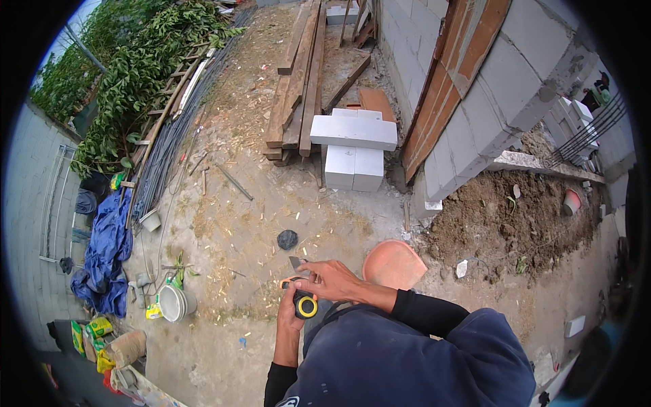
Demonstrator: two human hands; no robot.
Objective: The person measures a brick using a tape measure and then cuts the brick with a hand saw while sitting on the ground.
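In front of my body my left hand (290,312) is closed round a black tape measure (307,306) with a yellow ring on its side. Orange edging shows just above the left fingertips; whether it belongs to the tape measure I cannot tell. My right hand (332,279) reaches across from the right, with its fingers bent together above the left hand. A small dark flat piece (294,262) sticks out at the right fingertips; its kind is unclear. On the ground just beyond the hands lies a round black object (287,239). Right of them is a salmon-coloured scoop-shaped pan (394,264).
White blocks (354,167) are stacked ahead, beside long wooden planks (296,95). A block wall (468,136) with a brown wooden frame rises at the right, near loose soil (508,224). To the left are a white bucket (177,303), blue tarp (105,244) and steel bars (166,152).
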